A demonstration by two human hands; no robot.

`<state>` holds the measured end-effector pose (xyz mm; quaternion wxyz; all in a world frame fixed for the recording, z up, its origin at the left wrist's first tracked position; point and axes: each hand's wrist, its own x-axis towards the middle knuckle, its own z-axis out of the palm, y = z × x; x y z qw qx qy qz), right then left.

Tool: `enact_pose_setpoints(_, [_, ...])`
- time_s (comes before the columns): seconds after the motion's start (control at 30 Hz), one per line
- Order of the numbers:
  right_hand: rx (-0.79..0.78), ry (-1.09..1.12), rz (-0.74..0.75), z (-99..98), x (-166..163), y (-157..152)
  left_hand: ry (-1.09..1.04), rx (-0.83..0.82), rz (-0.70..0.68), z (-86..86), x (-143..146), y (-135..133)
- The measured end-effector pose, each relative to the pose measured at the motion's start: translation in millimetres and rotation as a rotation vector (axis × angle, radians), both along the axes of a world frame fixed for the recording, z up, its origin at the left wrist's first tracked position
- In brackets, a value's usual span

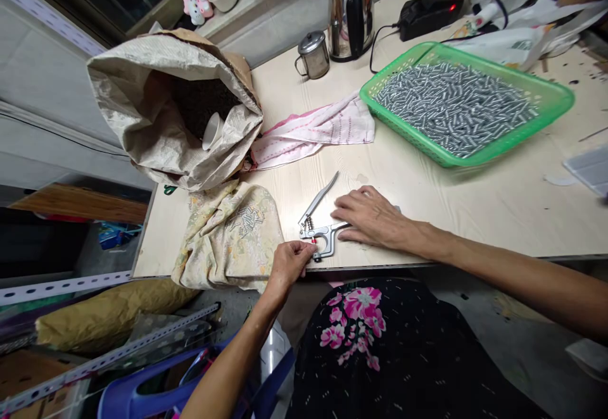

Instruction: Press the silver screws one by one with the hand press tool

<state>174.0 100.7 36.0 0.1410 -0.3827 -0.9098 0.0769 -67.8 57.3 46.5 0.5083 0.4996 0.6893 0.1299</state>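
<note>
A metal snap-press plier tool (317, 224) lies on the pale wooden table (475, 197) near its front edge, one handle raised. My right hand (373, 218) lies flat on the tool's lower handle, fingers stretched out. My left hand (291, 263) is pinched at the tool's jaw, fingertips together on something too small to make out. Just left of that hand, a yellow patterned cloth (228, 235) holds a small pile of short metal springs (247, 218).
A green plastic basket (546, 99) full of metal springs sits at the back right. An open paper sack (171, 109) with a white cup inside stands at the left, a pink-white cloth (318, 131) beside it. A kettle (350, 11), small lidded mug (313, 55) and charger (427, 17) stand behind.
</note>
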Motion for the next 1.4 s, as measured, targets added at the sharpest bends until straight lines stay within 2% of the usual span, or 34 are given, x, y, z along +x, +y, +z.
enact_pose_setpoints(0.23, [-0.038,-0.109,0.120,6.6,3.4,36.3,-0.011,-0.029,0.009,2.6,1.8,-3.6])
enact_pose_setpoints(0.37, [-0.029,-0.133,0.121,6.1,0.5,44.1,-0.057,-0.103,0.025,4.5,3.5,-6.5])
enact_pose_setpoints(0.8, [-0.037,-0.159,0.123,17.0,0.9,40.4,-0.023,-0.169,0.021,10.0,8.0,-8.6])
enact_pose_setpoints(0.87, [-0.048,-0.171,0.114,18.5,0.6,38.2,0.016,-0.121,0.003,10.7,7.7,-9.5])
enact_pose_setpoints(0.97, [-0.057,-0.183,0.100,18.6,0.3,36.1,0.130,0.055,-0.033,12.6,8.2,-10.9])
enact_pose_setpoints(1.03, [-0.052,-0.179,0.095,17.7,0.5,35.5,0.143,0.091,-0.029,13.1,8.8,-11.0])
enact_pose_setpoints(1.2, [-0.026,-0.155,0.082,15.4,2.5,32.7,-0.036,-0.081,0.056,8.5,9.0,-8.7])
enact_pose_setpoints(1.4, [-0.042,-0.113,0.092,13.4,6.4,28.0,-0.024,-0.128,0.069,6.1,6.0,-9.2])
